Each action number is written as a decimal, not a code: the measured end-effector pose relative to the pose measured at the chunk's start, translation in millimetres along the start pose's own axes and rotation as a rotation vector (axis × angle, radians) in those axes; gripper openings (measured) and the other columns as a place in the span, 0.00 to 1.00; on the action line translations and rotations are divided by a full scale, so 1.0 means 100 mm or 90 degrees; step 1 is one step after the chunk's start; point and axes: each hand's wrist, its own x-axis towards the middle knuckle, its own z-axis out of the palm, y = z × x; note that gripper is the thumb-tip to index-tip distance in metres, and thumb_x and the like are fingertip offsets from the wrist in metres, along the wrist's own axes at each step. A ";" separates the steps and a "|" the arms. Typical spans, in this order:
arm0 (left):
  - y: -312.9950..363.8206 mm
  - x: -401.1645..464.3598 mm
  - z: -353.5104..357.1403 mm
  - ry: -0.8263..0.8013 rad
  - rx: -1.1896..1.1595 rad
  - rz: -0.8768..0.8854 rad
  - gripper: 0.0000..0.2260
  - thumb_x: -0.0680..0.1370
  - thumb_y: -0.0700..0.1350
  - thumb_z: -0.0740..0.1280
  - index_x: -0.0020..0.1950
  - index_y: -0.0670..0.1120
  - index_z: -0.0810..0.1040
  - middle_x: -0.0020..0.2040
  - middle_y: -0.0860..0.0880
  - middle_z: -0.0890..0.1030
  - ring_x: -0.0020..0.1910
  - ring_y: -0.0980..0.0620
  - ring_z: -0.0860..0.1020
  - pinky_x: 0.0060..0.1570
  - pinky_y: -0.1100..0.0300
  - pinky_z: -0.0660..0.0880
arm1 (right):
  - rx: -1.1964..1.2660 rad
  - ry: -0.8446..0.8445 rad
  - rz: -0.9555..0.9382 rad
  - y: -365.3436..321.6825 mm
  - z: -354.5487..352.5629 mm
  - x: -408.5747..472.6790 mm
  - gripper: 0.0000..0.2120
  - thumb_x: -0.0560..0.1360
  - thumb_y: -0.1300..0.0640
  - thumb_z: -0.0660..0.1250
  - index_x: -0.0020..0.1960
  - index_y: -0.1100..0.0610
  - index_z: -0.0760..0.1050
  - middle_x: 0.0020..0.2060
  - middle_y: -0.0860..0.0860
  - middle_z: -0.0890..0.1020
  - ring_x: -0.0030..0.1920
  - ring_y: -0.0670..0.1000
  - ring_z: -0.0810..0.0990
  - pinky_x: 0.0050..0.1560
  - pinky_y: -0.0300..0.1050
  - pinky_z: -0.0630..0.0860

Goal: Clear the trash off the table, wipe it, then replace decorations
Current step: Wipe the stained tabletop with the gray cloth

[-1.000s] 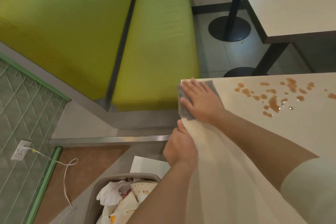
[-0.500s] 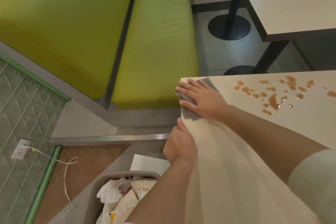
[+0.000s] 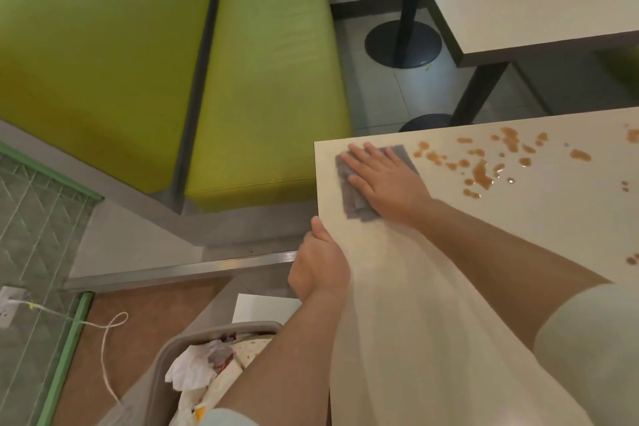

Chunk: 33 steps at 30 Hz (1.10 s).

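The fingers [image 3: 363,162] of the right hand [image 3: 383,183] lie straight and spread, pressing a grey cloth [image 3: 352,197] flat against the tabletop [image 3: 432,304] near its far left corner; the cloth shows as a folded pad sticking out beyond the fingertips and under the palm. The left hand [image 3: 320,268] is curled over the tabletop's left edge, thumb on top and the other fingers hidden below, so it seems to be steadying the person rather than working. Judging by what lies around, the trash step looks finished: no wrappers or cups sit on the visible tabletop, and a grey bin [image 3: 193,342] on the floor below the left forearm holds crumpled paper and food wrappers [image 3: 200,367]. Wiping appears only begun. The cloth is at the corner, while a scatter of brown spilled drops [image 3: 484,173] lies to its right, apart from the cloth and seemingly untouched, with a few more specks near the right edge of view. That spill remains to be wiped, probably with a sweep to the right. No decorations are in view, so replacing them is still ahead.
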 end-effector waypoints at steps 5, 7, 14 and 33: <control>0.01 0.00 -0.02 -0.016 -0.007 -0.001 0.33 0.82 0.60 0.37 0.60 0.47 0.78 0.55 0.44 0.82 0.56 0.42 0.79 0.52 0.51 0.72 | 0.009 0.052 0.042 -0.42 0.13 -0.12 0.25 0.83 0.49 0.43 0.79 0.48 0.57 0.78 0.47 0.58 0.79 0.53 0.52 0.76 0.53 0.46; 0.02 0.00 -0.04 -0.027 -0.011 -0.002 0.32 0.82 0.60 0.37 0.60 0.48 0.78 0.56 0.45 0.82 0.57 0.43 0.79 0.52 0.52 0.71 | 0.046 0.027 -0.091 -0.64 0.18 -0.38 0.25 0.82 0.49 0.44 0.76 0.48 0.63 0.77 0.46 0.62 0.78 0.52 0.55 0.76 0.54 0.49; 0.01 -0.02 -0.04 -0.013 -0.020 0.009 0.33 0.82 0.59 0.36 0.61 0.46 0.77 0.56 0.44 0.82 0.57 0.42 0.79 0.54 0.50 0.72 | 0.003 0.015 0.009 -0.20 0.03 -0.15 0.27 0.80 0.58 0.55 0.78 0.46 0.58 0.78 0.45 0.58 0.79 0.51 0.52 0.76 0.53 0.48; 0.01 -0.01 -0.03 -0.023 -0.001 0.017 0.32 0.82 0.59 0.36 0.61 0.45 0.76 0.56 0.43 0.81 0.57 0.41 0.78 0.51 0.50 0.70 | -0.011 -0.033 -0.039 -0.02 -0.08 -1.06 0.25 0.83 0.44 0.40 0.80 0.44 0.47 0.79 0.40 0.48 0.78 0.44 0.42 0.77 0.45 0.39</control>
